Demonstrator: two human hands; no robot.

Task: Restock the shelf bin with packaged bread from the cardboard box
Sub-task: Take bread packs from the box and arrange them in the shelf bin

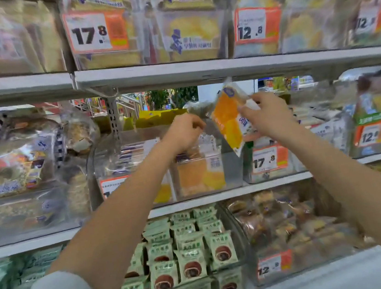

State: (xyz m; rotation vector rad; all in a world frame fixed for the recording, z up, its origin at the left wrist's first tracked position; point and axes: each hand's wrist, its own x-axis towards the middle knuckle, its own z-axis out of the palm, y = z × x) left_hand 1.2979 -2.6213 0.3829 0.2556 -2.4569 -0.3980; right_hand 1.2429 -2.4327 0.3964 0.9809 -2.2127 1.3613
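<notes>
Right hand (266, 115) is pinching bread packet (229, 120) | left hand (186, 130) is curling, contents unclear | you're risking snagging it on bin (233, 170) rim.

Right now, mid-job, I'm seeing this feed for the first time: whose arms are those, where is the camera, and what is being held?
There is one picture only, from a wide-angle camera worn on a person's head, looking forward and down. So the two bare arms reaching in are that person's own; no machine is involved.

The right hand has its grip on an orange and yellow bread packet, tilted, above the clear shelf bin on the middle shelf. The left hand is curled just left of the packet; what it grips is too blurred to tell.

The bin already holds similar yellow packets. Orange price tags hang on the bin fronts. The shelf below holds small green cake packets. The cardboard box is not in view.
</notes>
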